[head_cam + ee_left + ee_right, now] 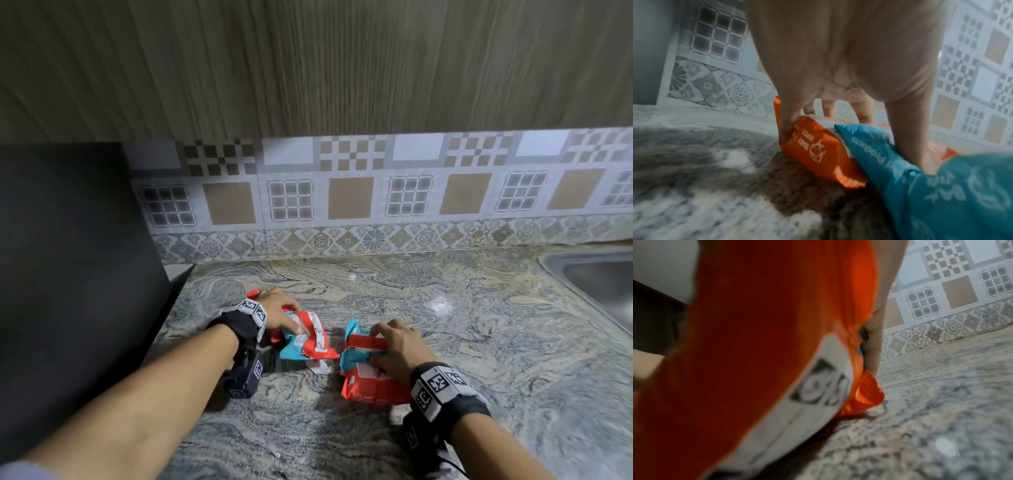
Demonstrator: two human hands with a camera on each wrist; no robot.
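Observation:
Orange-and-teal baby wipes packs lie on the marbled counter point(445, 291). My left hand point(291, 318) grips the left pack point(310, 342). In the left wrist view its thumb point(910, 138) and fingers straddle the orange pack point(818, 146), with a teal pack point(941, 194) lying close in front. My right hand point(380, 346) grips the right pack point(363, 380), fingers curled over its far edge and thumb on the near side. That orange pack point(766, 353) fills the blurred right wrist view, with one finger point(873, 345) along its edge.
A black box-like appliance point(68, 257) stands at the left end of the counter. A steel sink point(603, 281) lies at the far right. A patterned tile backsplash point(342, 198) runs behind, under a wood-grain cabinet point(308, 68).

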